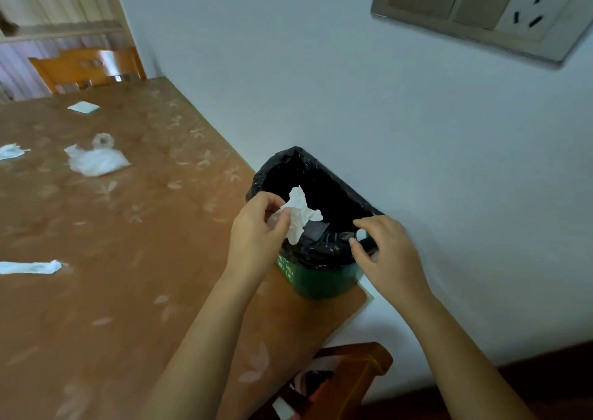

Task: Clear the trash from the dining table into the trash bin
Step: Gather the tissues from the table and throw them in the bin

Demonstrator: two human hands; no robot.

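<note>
A small green trash bin point(321, 280) lined with a black bag stands on the table's near right corner, against the wall. My left hand point(256, 230) pinches a crumpled white tissue point(300, 214) over the bin's mouth. My right hand point(388, 256) grips the bin's near right rim and the black bag there. More trash lies on the brown table point(128, 259): a twisted tissue point(32, 267) at the left edge, a crumpled white plastic bag point(96, 161), another tissue wad point(11, 151) and a flat white square of paper point(84, 107) farther back.
A white wall point(353, 98) runs along the table's right side, with a switch and socket plate point(481, 5) high up. A wooden chair point(346, 384) stands below the near right corner; another chair point(86, 66) is at the far end.
</note>
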